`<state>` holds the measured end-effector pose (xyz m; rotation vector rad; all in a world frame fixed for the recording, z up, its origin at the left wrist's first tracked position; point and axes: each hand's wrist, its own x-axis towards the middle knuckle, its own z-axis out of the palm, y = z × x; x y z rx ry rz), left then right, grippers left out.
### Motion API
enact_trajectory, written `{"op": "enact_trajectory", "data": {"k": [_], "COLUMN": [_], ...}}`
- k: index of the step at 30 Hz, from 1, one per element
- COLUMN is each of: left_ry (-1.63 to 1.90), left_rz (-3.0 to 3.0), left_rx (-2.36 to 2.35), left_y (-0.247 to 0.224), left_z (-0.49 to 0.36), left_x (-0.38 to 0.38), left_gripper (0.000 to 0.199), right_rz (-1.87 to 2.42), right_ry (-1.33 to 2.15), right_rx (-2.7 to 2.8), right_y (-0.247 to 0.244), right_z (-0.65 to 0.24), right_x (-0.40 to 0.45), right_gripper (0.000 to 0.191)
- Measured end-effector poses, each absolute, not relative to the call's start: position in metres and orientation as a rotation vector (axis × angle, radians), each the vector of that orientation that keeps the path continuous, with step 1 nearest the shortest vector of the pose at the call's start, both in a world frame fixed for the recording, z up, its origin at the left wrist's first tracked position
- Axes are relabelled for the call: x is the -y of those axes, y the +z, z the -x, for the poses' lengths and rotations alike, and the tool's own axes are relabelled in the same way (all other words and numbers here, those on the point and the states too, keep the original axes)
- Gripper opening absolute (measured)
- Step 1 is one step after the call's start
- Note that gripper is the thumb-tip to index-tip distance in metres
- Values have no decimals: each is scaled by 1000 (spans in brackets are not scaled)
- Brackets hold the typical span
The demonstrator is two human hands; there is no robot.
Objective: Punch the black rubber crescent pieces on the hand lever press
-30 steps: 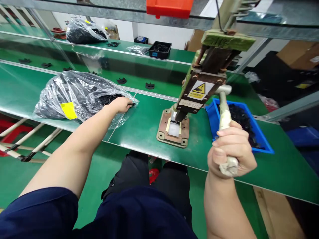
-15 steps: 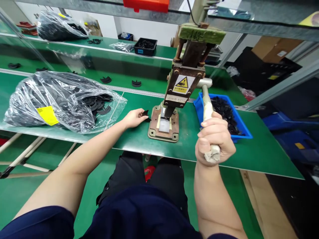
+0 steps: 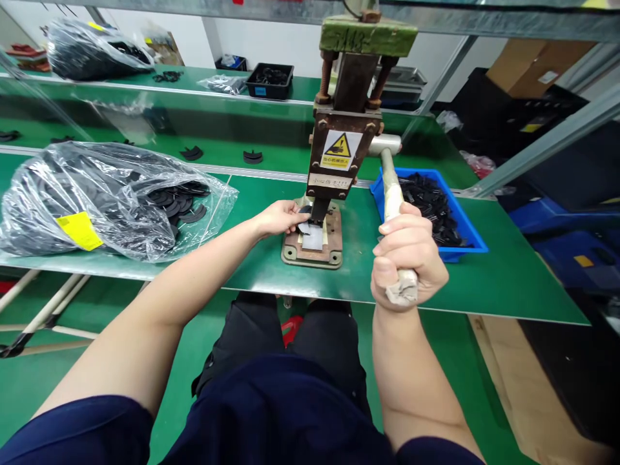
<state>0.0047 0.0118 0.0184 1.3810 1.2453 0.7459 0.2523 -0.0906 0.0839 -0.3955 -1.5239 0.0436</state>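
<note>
My left hand (image 3: pixel 282 217) pinches a small black curved plastic piece (image 3: pixel 303 223) at the left side of the hand press (image 3: pixel 334 155), beside the foot of its ram. Part of that piece is hidden by my fingers. Below the ram lies a pale metal plate (image 3: pixel 312 239) on the press's brown base (image 3: pixel 294 253). My right hand (image 3: pixel 411 258) is wrapped round the taped lever handle (image 3: pixel 392 197) of the press, which slants up to a metal hub on the machine's right side.
A clear plastic bag (image 3: pixel 121 219) of black curved pieces lies on the green bench to the left. Behind the press's right side stands a blue bin (image 3: pixel 477 248) of black parts. Single curved pieces (image 3: pixel 252 156) lie along the strip behind, and a black tray (image 3: pixel 271 90) stands farther back.
My left hand has moved right with the black curved piece, from beside the base to the ram's foot. My right hand still grips the lever. The view has shifted slightly.
</note>
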Motion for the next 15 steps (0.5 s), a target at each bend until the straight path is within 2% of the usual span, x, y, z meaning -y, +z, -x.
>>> {"op": "enact_trajectory", "data": {"k": [5,11,15], "left_ry": [671,532,433], "left_rz": [-1391,-1438,-1380], "left_rx": [-1275,-1313,-1425], "left_y": [17,33,39], "left_z": [-11,-21,-28], "left_x": [-21,-24,-24], "left_gripper": [39,25,25], "right_rz": [437,447,443], "right_ry": [73,51,36], "right_rx": [1559,1492,1481], "right_y": [84,84,84], "right_z": [-255,-250,-248], "right_x": [94,94,93], "right_gripper": [25,31,33]}}
